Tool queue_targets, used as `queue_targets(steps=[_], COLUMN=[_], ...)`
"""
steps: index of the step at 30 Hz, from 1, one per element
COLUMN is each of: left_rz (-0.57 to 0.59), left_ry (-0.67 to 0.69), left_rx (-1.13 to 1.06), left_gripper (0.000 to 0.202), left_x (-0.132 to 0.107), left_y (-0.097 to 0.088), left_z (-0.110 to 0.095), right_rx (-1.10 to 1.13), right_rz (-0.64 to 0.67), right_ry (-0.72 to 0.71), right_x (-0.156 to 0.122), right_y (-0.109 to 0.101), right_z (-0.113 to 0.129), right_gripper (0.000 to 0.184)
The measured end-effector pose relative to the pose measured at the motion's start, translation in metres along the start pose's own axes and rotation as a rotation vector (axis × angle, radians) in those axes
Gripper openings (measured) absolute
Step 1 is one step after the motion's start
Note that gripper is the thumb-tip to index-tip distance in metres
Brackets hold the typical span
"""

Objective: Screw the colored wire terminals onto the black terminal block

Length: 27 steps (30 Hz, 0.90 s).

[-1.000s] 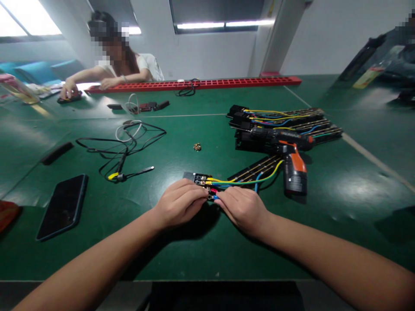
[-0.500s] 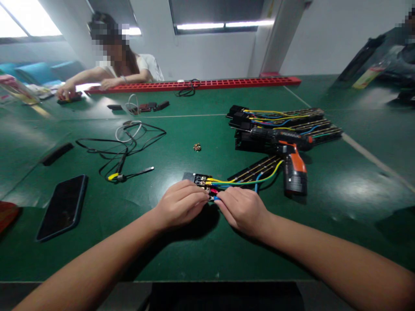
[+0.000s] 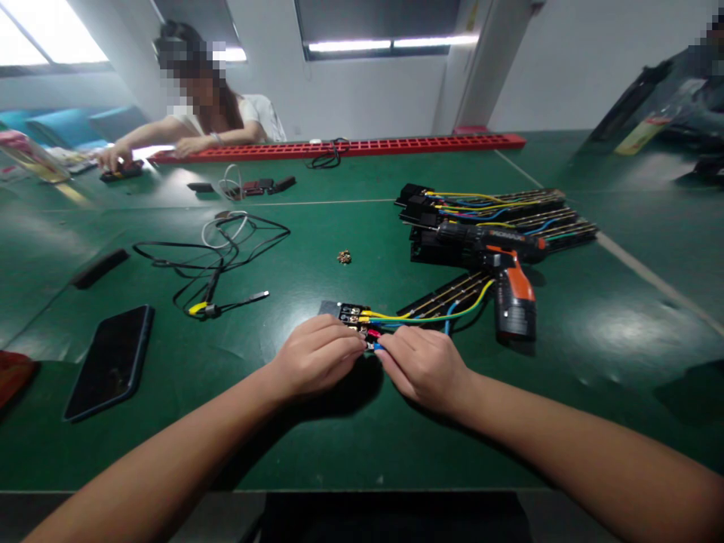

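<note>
My left hand (image 3: pixel 317 354) is closed around the near side of a black terminal block (image 3: pixel 351 311); its fingers hide much of the block. Facing it, my right hand (image 3: pixel 423 366) pinches a blue wire connector (image 3: pixel 377 346) at the block's near edge. A red connector (image 3: pixel 373 332) sits just above that spot. Yellow and green wires (image 3: pixel 424 320) run from the block to a black slotted strip (image 3: pixel 446 294) on the right. Beyond the hands lies a small heap of brass-coloured screws (image 3: pixel 344 257).
A black and orange cordless drill (image 3: pixel 513 290) rests on the right beside a stack of wired black strips (image 3: pixel 498 204). At left are a phone (image 3: pixel 110 362) and tangled black cable (image 3: pixel 212 275). Across the green table, a person works behind a long red slotted rail (image 3: pixel 385 147).
My hands stay nearly where they were, with only a slight shift of the fingers at the blue connector. The other person's hand across the table moves a little.
</note>
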<state>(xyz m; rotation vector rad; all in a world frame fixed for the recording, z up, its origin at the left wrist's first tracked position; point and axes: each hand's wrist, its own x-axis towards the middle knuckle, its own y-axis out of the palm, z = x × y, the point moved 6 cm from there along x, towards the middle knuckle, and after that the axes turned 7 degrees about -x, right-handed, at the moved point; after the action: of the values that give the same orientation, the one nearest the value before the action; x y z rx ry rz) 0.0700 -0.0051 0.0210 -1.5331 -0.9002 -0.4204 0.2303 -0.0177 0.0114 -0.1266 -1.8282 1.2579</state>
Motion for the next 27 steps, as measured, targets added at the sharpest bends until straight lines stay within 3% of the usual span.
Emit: queue_targets(steps=[27], left_rz=[0.019], left_ry=[0.007], left_rx=[0.011], left_gripper=[0.022], left_x=[-0.0016], left_y=[0.0018], left_z=[-0.0004], right_rx=[0.006], right_rz=[-0.038], right_ry=[-0.032], right_x=[0.0016], right_y=[-0.0042], right_z=[0.0003], right_gripper=[0.018])
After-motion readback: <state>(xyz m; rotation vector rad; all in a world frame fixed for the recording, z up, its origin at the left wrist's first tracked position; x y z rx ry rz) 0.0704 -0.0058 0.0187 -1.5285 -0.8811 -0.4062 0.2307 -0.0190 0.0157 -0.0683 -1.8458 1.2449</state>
